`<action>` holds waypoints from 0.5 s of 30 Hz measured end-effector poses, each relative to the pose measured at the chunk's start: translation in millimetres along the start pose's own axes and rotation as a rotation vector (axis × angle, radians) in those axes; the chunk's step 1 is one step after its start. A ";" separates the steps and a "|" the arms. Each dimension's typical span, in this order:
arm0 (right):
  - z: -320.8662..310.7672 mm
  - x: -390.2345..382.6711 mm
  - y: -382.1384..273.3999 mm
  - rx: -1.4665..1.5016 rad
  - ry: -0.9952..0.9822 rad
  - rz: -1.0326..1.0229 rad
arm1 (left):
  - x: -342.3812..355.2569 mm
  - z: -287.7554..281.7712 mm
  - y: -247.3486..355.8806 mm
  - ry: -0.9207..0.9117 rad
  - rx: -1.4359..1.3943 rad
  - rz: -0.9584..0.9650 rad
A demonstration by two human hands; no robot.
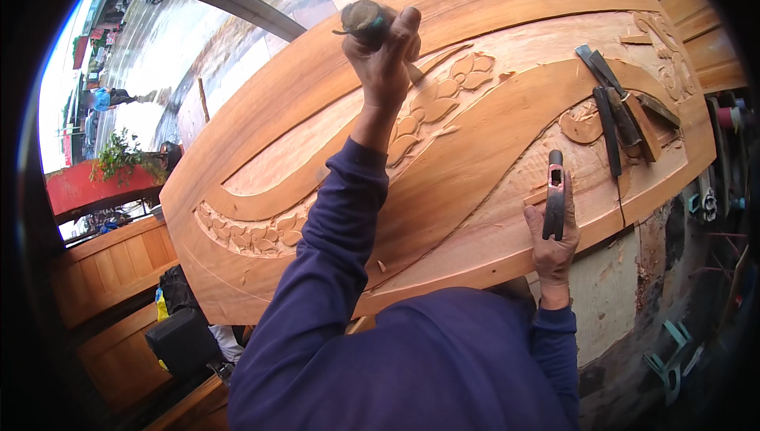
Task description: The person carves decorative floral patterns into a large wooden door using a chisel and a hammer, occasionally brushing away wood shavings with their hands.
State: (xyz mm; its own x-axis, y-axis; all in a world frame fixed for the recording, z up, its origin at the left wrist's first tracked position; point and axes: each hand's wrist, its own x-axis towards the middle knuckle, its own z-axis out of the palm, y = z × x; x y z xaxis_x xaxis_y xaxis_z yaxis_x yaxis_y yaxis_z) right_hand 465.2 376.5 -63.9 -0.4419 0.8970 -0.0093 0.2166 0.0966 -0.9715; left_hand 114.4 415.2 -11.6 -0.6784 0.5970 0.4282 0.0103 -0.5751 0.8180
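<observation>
My left hand grips a chisel upright by its thick, worn handle over a band of carved leaves and petals on a curved-edged wooden panel; the blade is mostly hidden by my hand. My right hand holds a black-headed hammer near the panel's lower right edge, head up. Several chisels and tools with black or wooden handles lie in a pile on the right part of the panel, beside a carved scroll. Loose shavings lie on the carving.
Wooden panelled boards and a black case are at lower left. A red planter with a plant borders a wet street, where a distant person in blue appears. Teal metal tools or clamps lie at lower right.
</observation>
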 end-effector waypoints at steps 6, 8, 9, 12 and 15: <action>1.3 -0.2 -3.5 0.008 -0.002 -0.023 | -1.4 6.8 -1.6 0.042 0.094 0.043; -0.1 -0.7 -1.3 0.001 0.006 -0.036 | -2.5 6.5 -6.0 0.050 0.139 0.061; -0.8 -0.6 -3.9 -0.013 0.022 -0.001 | -3.9 6.0 -8.6 0.053 0.161 0.070; -8.6 14.6 -38.5 -0.289 0.094 -0.071 | -10.3 -8.1 -24.0 0.012 0.418 0.217; -30.1 56.9 -88.0 -0.687 0.326 -0.487 | -8.6 5.4 -17.6 0.051 0.239 0.120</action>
State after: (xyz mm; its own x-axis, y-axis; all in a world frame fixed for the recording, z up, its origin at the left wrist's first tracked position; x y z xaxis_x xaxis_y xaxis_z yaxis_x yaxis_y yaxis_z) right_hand 447.3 432.1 28.1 -0.3748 0.7569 0.5353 0.5883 0.6405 -0.4937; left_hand 124.0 423.2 -27.6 -0.6979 0.5002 0.5125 0.2618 -0.4878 0.8328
